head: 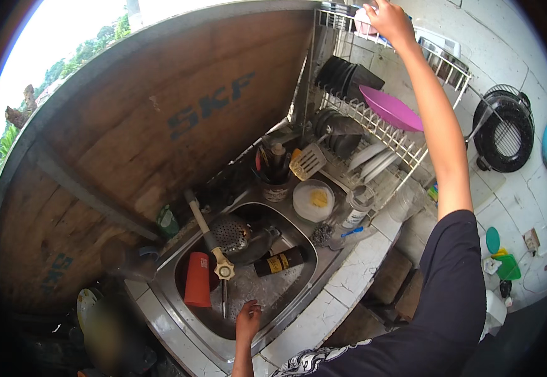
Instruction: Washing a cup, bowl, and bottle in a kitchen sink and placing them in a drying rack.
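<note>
My right hand point(386, 21) reaches up to the top shelf of the white wire dish rack point(396, 141), its fingers at a pale pink cup or bowl point(365, 22); whether they grip it is unclear. Low over the near part of the steel sink point(318, 264) is my left hand point(248, 316), its fingers slightly curled and nothing visible in them. Inside the basin, a red-orange plastic cup point(198, 280) and a dark tumbler with a yellow label point(280, 262) lie near a perforated metal strainer point(230, 234). The faucet point(224, 269) extends over them.
Beside the sink stand a bowl with a yellow sponge point(314, 201), a clear jar point(359, 202) and a utensil holder point(274, 188) with a slotted spatula point(308, 162). The rack holds a pink plate point(391, 108) and black dishes. A wooden panel point(160, 118) rises behind the sink.
</note>
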A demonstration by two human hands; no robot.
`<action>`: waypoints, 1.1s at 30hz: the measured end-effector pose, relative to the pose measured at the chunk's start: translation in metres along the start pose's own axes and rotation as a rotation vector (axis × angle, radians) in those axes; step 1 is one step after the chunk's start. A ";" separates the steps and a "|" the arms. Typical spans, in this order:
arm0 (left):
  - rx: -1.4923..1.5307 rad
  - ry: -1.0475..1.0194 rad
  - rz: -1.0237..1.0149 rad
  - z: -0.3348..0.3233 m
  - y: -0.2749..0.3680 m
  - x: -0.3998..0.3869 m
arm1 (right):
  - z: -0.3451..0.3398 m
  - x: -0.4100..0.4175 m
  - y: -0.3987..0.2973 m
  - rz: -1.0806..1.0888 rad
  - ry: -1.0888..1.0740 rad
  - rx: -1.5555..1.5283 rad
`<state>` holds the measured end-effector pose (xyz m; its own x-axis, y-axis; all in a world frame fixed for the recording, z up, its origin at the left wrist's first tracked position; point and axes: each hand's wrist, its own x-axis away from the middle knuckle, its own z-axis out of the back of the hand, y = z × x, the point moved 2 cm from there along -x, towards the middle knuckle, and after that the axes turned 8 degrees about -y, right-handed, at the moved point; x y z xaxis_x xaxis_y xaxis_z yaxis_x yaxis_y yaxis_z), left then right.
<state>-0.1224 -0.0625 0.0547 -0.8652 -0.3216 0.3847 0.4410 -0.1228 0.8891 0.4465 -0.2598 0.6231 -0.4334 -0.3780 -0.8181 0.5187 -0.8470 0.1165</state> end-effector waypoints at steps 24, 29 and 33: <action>-0.114 -0.128 -0.075 -0.023 0.003 0.009 | 0.110 0.224 -0.047 -0.436 -0.417 -1.125; -0.042 -0.133 -0.114 -0.019 0.004 0.012 | 0.122 0.259 -0.044 -0.717 -0.120 -1.432; -0.065 -0.146 -0.105 -0.015 0.000 0.011 | 0.117 0.289 -0.038 -0.779 0.085 -1.254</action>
<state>-0.1281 -0.0805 0.0554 -0.9308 -0.1643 0.3264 0.3564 -0.2105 0.9103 0.2153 -0.3801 0.4479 -0.8748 0.0703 -0.4794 0.4836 0.0642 -0.8729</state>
